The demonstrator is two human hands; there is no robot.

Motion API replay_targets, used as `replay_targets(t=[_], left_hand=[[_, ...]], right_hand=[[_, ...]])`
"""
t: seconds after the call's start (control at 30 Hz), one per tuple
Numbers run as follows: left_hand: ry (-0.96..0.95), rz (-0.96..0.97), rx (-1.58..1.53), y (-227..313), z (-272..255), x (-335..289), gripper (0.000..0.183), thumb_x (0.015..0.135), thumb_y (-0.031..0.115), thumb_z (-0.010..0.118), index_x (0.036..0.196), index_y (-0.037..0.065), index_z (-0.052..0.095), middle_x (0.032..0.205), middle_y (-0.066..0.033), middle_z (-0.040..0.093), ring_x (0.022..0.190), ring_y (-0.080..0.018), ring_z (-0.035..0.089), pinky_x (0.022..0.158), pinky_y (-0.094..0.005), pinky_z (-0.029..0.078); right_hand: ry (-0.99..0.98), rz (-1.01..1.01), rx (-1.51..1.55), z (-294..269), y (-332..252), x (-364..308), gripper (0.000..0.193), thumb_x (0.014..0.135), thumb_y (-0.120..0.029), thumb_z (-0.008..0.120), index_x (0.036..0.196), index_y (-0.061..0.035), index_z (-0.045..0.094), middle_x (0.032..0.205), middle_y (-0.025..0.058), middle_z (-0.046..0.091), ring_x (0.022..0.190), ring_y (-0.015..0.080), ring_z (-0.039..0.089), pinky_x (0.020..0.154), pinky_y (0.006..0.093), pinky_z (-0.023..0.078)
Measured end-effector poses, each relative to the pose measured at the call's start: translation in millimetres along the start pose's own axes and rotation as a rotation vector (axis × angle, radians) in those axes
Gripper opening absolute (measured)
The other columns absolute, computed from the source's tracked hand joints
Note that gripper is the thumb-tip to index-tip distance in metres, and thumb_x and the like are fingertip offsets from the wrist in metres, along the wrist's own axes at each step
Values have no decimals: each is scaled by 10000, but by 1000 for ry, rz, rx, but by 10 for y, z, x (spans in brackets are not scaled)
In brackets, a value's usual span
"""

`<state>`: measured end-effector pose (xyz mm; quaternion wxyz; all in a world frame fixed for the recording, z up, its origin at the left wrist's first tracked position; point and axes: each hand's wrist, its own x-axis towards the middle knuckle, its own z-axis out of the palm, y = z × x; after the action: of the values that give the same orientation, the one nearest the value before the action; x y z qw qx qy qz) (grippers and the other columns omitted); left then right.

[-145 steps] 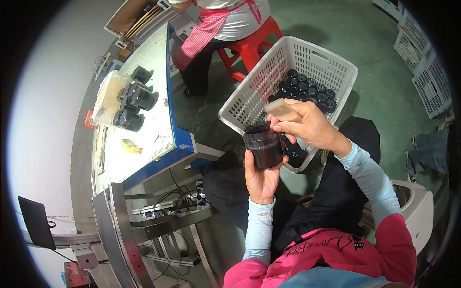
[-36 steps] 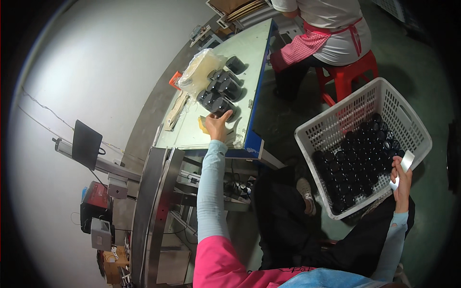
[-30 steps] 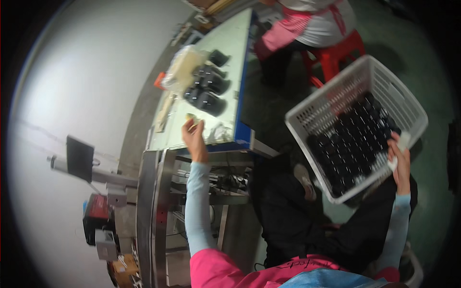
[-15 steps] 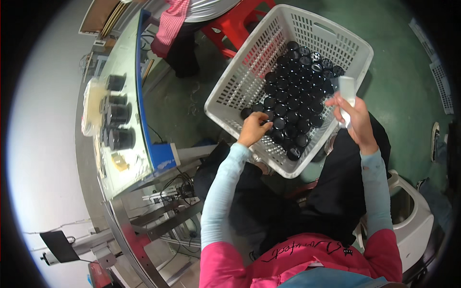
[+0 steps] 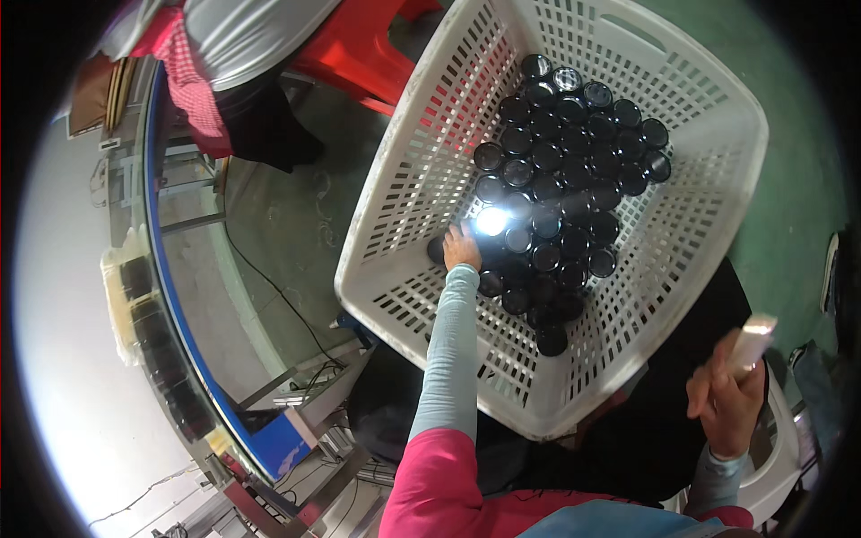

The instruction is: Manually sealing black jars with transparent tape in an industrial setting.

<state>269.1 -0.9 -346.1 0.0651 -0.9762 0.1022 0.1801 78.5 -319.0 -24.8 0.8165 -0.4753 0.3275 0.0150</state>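
A large white perforated plastic basket stands in front of my knees. Many glossy black round jars sit in it, packed side by side with their round ends up. My left hand reaches into the basket's left part, fingers stretched among the jars beside a dark jar; whether it grips one is hidden. A bright white glare lies just right of those fingers. Outside the basket at the lower right, my right hand is closed around a flat white strip-like object, blurred by motion.
On the left, a blue-edged work table carries a row of black jars and a pale plastic wrapping. Another person in a white top is beside a red stool. A white chair stands behind my right hand.
The view has come closer to the basket and shifted. My right hand has drawn back from the basket's right rim with the white object. My left hand reaches farther in at the left.
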Motion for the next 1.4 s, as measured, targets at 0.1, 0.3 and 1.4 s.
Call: replay_targets(t=[0.1,0.3,1.4], left_hand=[[-26,-10,-16,-6,72,123,420,794,60,479,1206,53,400,1125,-193,456,1016,-333,484,872,-396,405],[-151,41,-20,-67,-118,206,570,623,61,685,1133,16,435,1104,-188,467,1033,-336,481,857,-379,427],[73,500,-2440,517,-2323,-3474,674,748,297,675,1245,-28,356,1160,-170,503,1068,-271,506,928,-423,407]], right_hand=[[-102,-5,89,-36,21,83,250,816,-176,607,829,-38,399,451,45,443,319,104,412,306,186,226],[-79,33,36,45,50,108,238,797,-179,596,872,-17,438,522,163,541,336,102,415,305,184,212],[-746,114,355,807,541,-905,136,836,-148,587,869,-25,539,702,60,563,548,109,530,478,218,422]])
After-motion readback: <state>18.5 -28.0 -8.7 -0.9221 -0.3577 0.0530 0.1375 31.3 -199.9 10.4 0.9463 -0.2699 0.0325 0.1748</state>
